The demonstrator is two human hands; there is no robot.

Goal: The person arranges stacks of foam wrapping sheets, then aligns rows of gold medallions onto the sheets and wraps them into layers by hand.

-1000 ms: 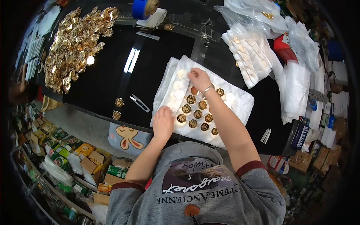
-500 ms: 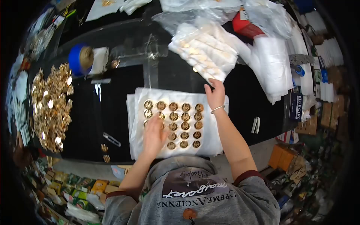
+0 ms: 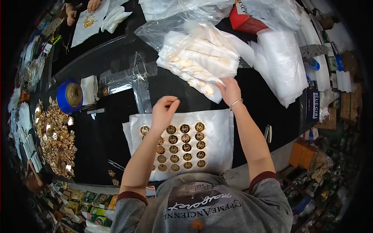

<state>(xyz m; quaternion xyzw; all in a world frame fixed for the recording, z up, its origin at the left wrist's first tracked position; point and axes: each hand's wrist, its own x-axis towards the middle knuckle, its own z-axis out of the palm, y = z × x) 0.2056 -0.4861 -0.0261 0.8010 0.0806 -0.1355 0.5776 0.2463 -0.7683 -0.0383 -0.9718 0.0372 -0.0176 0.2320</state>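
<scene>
Forearm (image 3: 139, 155) partly hides gold discs (image 3: 185, 138) near the empty, loosely curled left hand (image 3: 162, 113); right hand (image 3: 230, 92) apparently pinches white sheeting (image 3: 208, 54).

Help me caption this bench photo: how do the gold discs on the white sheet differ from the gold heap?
The gold discs form neat rows; the gold heap is a jumble. The discs sit on the white sheet, the heap on the black table. Both look shiny.
</scene>
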